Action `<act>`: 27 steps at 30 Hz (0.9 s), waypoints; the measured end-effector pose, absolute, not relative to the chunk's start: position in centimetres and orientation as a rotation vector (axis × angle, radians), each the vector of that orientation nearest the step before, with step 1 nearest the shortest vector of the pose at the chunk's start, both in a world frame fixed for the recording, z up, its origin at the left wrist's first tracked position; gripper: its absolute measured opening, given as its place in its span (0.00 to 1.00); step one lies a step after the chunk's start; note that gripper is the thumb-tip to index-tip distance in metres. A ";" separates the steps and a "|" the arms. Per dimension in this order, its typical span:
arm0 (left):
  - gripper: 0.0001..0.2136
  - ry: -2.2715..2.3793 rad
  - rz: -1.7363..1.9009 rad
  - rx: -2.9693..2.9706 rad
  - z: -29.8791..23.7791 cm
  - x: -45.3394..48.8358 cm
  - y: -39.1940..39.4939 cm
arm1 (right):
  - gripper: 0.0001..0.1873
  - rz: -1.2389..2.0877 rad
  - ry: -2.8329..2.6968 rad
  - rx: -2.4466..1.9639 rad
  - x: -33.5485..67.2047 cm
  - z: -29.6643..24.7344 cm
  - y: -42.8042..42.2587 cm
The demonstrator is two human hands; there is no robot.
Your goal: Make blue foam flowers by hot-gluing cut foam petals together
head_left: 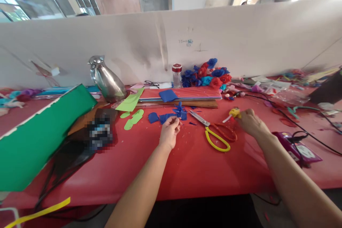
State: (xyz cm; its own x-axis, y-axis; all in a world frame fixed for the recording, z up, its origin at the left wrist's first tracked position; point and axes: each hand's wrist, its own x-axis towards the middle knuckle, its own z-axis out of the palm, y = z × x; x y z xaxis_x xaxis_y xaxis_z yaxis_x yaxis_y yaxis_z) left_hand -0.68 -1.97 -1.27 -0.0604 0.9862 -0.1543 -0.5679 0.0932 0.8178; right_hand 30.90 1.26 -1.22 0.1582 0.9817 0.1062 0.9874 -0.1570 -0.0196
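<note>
My left hand [171, 131] is closed in a pinch, with a small blue flower [180, 109] standing up from its fingertips. Blue foam pieces [153, 117] lie just beyond and beside that hand. Over to the right, my right hand [251, 123] has its fingers curled around a small yellow tool with a pale stick, which looks like a glue gun [235, 112]; the grip is largely hidden. Between both hands rest open scissors [217, 139] with one yellow and one red handle, touched by neither hand. Light green cut petals [134, 119] lie left of my left hand.
Behind stand a steel jug [109, 82], a lidded glass jar [176, 76] and a heap of red and blue flowers [207, 74]. Stacked sheets [187, 93] lie before them. A green board [50, 139] leans at left; a purple box [298, 148] with cables sits right.
</note>
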 end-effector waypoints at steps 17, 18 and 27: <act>0.15 0.904 1.453 0.656 -0.5 -0.5 -2.3 | 0.14 1.503 -1.008 -0.926 10.2 -1.3 -0.1; 0.16 0.907 1.456 0.652 -0.5 -0.5 -2.3 | 0.14 1.507 -0.994 -0.903 10.3 -1.3 -0.2; 0.16 0.955 1.468 0.645 -0.7 -0.2 -2.2 | 0.13 1.420 -1.045 -0.901 10.3 -1.4 -0.5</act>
State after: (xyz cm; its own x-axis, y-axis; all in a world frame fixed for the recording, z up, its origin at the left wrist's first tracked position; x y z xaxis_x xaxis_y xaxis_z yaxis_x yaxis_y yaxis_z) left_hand -0.18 -2.19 -0.66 -0.1371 0.9808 -0.1390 -0.5243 0.0472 0.8502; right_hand 10.34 -0.50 -1.41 -0.1087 0.9937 0.0279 -0.3223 -0.0087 -0.9466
